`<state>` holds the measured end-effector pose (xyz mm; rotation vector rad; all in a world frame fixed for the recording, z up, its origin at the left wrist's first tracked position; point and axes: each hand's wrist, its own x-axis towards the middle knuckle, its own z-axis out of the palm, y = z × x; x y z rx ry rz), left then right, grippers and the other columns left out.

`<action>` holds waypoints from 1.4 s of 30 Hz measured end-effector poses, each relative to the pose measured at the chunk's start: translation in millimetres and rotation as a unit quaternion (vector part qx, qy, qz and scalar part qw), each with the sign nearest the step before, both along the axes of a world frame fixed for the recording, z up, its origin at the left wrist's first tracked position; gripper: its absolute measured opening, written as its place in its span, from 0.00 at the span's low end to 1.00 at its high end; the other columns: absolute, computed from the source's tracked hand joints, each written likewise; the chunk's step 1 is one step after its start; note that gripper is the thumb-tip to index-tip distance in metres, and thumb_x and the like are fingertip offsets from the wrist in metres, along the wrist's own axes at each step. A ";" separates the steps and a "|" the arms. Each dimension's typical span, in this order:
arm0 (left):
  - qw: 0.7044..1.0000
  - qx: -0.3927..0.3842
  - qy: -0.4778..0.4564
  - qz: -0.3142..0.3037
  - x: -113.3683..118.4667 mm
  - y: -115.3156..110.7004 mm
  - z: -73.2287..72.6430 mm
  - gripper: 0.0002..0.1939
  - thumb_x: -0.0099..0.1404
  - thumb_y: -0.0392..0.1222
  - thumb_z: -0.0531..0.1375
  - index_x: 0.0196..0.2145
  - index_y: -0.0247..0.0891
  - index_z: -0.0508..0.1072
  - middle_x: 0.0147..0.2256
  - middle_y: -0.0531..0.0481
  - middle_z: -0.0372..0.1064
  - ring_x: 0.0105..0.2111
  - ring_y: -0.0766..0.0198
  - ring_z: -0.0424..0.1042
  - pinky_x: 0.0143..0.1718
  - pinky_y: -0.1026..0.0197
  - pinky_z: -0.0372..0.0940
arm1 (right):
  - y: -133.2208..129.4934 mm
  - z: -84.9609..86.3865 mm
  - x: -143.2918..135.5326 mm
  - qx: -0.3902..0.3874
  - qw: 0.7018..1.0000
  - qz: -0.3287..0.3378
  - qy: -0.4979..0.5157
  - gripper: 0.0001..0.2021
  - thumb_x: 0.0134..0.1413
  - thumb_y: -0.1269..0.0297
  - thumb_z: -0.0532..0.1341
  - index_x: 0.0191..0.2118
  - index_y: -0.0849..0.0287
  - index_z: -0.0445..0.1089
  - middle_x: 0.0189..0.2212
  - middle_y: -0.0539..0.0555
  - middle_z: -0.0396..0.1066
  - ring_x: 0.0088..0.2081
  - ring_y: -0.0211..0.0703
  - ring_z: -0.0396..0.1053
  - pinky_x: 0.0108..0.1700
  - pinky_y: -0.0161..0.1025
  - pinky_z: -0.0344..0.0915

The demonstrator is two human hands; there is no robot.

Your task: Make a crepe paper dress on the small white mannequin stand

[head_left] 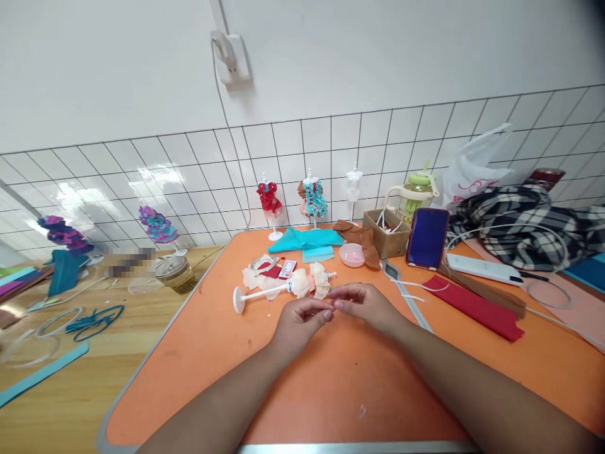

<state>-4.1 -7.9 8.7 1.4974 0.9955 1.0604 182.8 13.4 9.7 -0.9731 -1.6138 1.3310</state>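
Cream-frilled mannequin lies just beyond left grip and right grip.

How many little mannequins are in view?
6: a lying mannequin on the orange table; behind it, upright, a red one, a turquoise one and a bare one; at left, on the wooden table, a teal-skirted one and a purple one. Clutter could hide others.

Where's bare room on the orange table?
Mostly bare: orange tabletop between the forearms, and left of them, nearer than the lying white mannequin in cream ruffles. Crowded: far side, around the round pink bowl and brown cardboard box.
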 end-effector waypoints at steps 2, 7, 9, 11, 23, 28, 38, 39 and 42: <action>1.000 0.011 0.018 0.000 0.0 0.2 0.7 0.11 0.54 0.47 0.65 0.30 0.35 0.78 0.29 0.46 0.75 0.30 0.62 0.71 0.34 0.61 0.66 | -0.8 -1.6 -2.3 -0.019 1.000 0.004 0.021 0.19 0.47 0.53 0.65 0.43 0.57 0.74 0.38 0.55 0.76 0.41 0.46 0.72 0.47 0.45 0.66; 0.999 0.010 0.031 -0.009 1.4 -0.1 3.2 0.10 0.54 0.46 0.65 0.29 0.35 0.78 0.28 0.46 0.75 0.30 0.62 0.72 0.34 0.62 0.66 | -1.4 -3.5 -3.7 -0.018 0.999 0.000 0.037 0.14 0.44 0.53 0.66 0.32 0.59 0.75 0.32 0.53 0.76 0.37 0.43 0.72 0.43 0.42 0.67; 1.000 -0.002 0.017 -0.008 2.0 -0.1 3.4 0.11 0.54 0.47 0.65 0.29 0.35 0.77 0.28 0.46 0.75 0.30 0.62 0.72 0.34 0.62 0.66 | -2.1 -2.7 -3.6 -0.003 1.000 -0.010 0.029 0.13 0.46 0.53 0.65 0.31 0.59 0.74 0.30 0.52 0.75 0.35 0.42 0.72 0.41 0.40 0.67; 1.000 -0.014 0.006 -0.004 2.4 0.3 3.1 0.12 0.53 0.47 0.65 0.30 0.35 0.77 0.28 0.47 0.75 0.30 0.62 0.72 0.35 0.62 0.66 | -3.8 -1.0 -4.0 0.028 0.999 -0.026 0.006 0.12 0.48 0.54 0.63 0.32 0.59 0.73 0.30 0.52 0.75 0.34 0.42 0.71 0.39 0.39 0.67; 0.993 -0.115 -0.030 0.010 -1.9 4.9 1.5 0.22 0.53 0.49 0.65 0.44 0.35 0.76 0.38 0.43 0.76 0.37 0.58 0.74 0.33 0.62 0.67 | -12.5 -8.5 -7.3 0.332 0.911 -0.144 -0.197 0.12 0.53 0.65 0.60 0.44 0.50 0.75 0.45 0.53 0.73 0.47 0.45 0.69 0.49 0.44 0.66; 0.990 -0.124 -0.032 -0.051 0.2 2.7 0.0 0.23 0.54 0.48 0.65 0.46 0.37 0.75 0.40 0.43 0.74 0.37 0.59 0.74 0.33 0.63 0.67 | -12.8 -9.2 -4.7 0.367 0.882 -0.183 -0.235 0.09 0.54 0.67 0.59 0.38 0.51 0.76 0.47 0.52 0.72 0.47 0.45 0.68 0.50 0.44 0.65; 0.963 0.098 0.251 -0.012 -6.6 3.1 12.5 0.18 0.63 0.45 0.56 0.51 0.45 0.72 0.34 0.48 0.72 0.32 0.62 0.72 0.31 0.61 0.66 | -1.9 -1.4 -1.8 0.022 0.988 -0.147 0.051 0.11 0.47 0.56 0.65 0.30 0.59 0.75 0.34 0.54 0.74 0.35 0.42 0.70 0.35 0.37 0.65; 0.938 0.171 0.300 0.028 -11.4 9.4 13.7 0.16 0.63 0.45 0.57 0.49 0.45 0.73 0.36 0.48 0.72 0.37 0.60 0.71 0.38 0.58 0.66 | -0.2 -2.5 -0.7 -0.009 0.985 -0.157 0.077 0.13 0.47 0.54 0.65 0.32 0.59 0.75 0.31 0.53 0.74 0.30 0.39 0.68 0.31 0.36 0.63; 0.847 0.312 0.417 0.112 -26.2 36.1 11.0 0.26 0.55 0.50 0.64 0.51 0.43 0.70 0.51 0.43 0.66 0.53 0.49 0.62 0.53 0.47 0.58 | 2.5 -3.0 4.2 -0.045 0.978 -0.153 0.135 0.20 0.53 0.49 0.60 0.45 0.57 0.73 0.39 0.56 0.74 0.26 0.36 0.67 0.26 0.35 0.62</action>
